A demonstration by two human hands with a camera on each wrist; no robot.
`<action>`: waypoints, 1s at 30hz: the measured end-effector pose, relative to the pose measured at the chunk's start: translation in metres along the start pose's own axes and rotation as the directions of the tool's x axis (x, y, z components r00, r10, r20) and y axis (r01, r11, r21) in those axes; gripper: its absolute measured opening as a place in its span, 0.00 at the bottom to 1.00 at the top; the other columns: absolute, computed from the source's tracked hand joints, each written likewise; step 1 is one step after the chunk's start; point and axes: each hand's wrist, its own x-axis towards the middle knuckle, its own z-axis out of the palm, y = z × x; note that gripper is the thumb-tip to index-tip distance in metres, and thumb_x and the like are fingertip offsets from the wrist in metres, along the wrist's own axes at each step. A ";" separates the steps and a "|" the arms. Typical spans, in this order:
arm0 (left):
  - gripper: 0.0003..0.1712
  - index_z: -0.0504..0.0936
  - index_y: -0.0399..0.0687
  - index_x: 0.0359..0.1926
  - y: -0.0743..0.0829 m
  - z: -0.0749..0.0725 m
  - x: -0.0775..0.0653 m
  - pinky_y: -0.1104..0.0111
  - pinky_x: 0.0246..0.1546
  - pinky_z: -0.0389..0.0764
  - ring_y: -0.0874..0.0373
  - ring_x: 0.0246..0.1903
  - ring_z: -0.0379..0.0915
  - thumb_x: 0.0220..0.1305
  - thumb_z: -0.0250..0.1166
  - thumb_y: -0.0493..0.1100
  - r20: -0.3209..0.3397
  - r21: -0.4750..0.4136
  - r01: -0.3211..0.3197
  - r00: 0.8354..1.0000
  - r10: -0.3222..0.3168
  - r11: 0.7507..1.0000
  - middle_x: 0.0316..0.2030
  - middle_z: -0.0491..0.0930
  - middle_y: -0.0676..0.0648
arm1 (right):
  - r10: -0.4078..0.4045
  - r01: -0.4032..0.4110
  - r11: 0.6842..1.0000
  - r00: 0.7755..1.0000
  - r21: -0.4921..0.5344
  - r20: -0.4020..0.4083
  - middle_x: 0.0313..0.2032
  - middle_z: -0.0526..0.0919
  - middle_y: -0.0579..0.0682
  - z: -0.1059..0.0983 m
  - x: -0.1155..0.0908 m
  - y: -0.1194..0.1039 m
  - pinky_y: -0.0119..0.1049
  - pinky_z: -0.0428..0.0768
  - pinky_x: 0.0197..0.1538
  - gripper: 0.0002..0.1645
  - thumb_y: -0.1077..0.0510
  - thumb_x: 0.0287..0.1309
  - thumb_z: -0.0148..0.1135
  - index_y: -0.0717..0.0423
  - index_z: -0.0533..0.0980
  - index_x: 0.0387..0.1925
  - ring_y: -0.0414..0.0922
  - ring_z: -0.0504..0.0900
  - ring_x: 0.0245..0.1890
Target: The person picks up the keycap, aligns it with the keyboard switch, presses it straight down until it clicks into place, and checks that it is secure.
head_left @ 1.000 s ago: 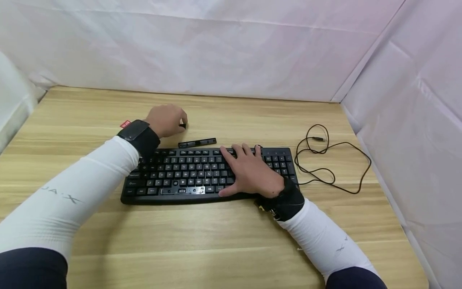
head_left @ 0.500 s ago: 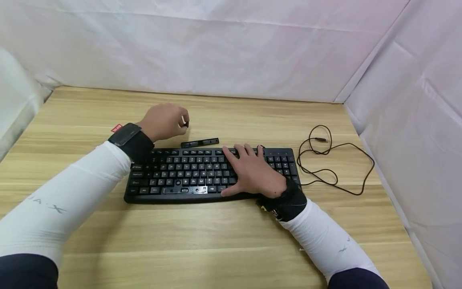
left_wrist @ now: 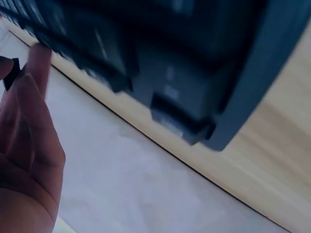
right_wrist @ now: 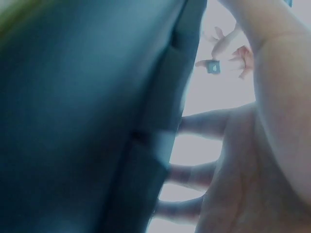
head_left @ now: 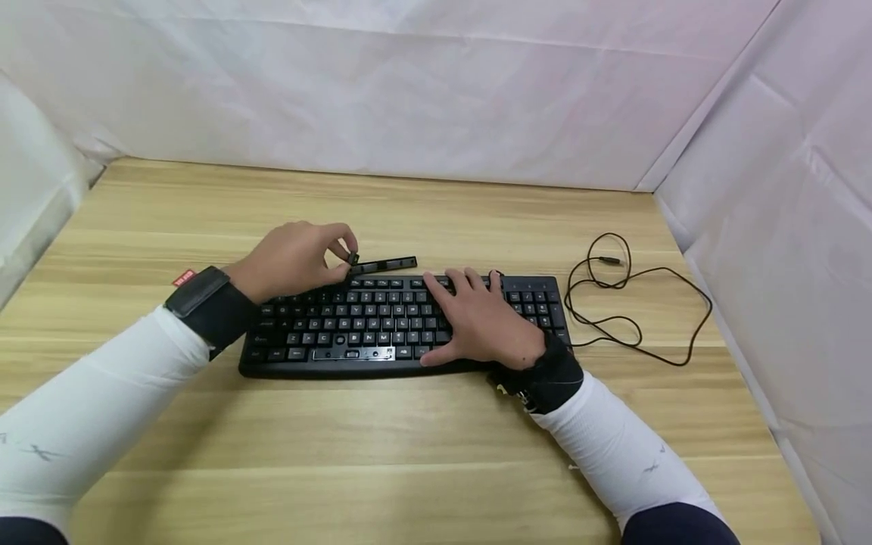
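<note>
In the head view a black keyboard lies flat on the wooden table. Its front row shows a bare slot, and just above that is a keyless spot. Over the keyboard's back left edge, my left hand pinches a small black keycap between thumb and fingertip; the right wrist view also catches that keycap. Right behind the keyboard lies a long black spacebar, its left end close to the keycap. My right hand rests on the keyboard's right half, fingers spread.
The keyboard's thin black cable loops on the table to the right, with its plug inside the coil. White cloth hangs behind the table and along the right side.
My left hand has come toward the keyboard with the keycap, from behind the spacebar to near its left end. The right hand keeps its place on the keys.
</note>
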 end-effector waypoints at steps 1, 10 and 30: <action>0.12 0.79 0.52 0.42 0.001 0.001 -0.003 0.67 0.16 0.70 0.63 0.18 0.73 0.54 0.64 0.44 0.000 -0.003 -0.003 1.000 0.003 1.000 0.37 0.86 0.48 | -0.001 0.001 1.000 1.000 0.003 0.002 0.67 0.55 0.62 0.000 0.000 0.000 0.72 0.52 0.60 0.73 0.17 0.31 0.58 0.50 0.46 0.73 0.61 0.52 0.65; 0.13 0.84 0.54 0.42 0.016 0.006 -0.024 0.66 0.24 0.76 0.65 0.24 0.71 0.53 0.68 0.46 0.040 -0.017 -0.057 0.998 0.058 0.998 0.39 0.81 0.54 | 0.010 -0.010 1.000 1.000 0.014 0.023 0.68 0.54 0.62 -0.001 0.000 0.003 0.72 0.51 0.60 0.73 0.18 0.32 0.58 0.50 0.45 0.74 0.61 0.50 0.66; 0.19 0.83 0.52 0.47 0.026 0.016 -0.033 0.68 0.20 0.74 0.65 0.23 0.70 0.52 0.69 0.50 0.035 0.056 -0.068 0.997 0.066 0.996 0.35 0.79 0.52 | 0.017 -0.018 0.999 0.999 0.039 0.033 0.69 0.52 0.62 0.000 -0.005 0.006 0.73 0.49 0.60 0.72 0.18 0.33 0.58 0.49 0.44 0.74 0.63 0.47 0.66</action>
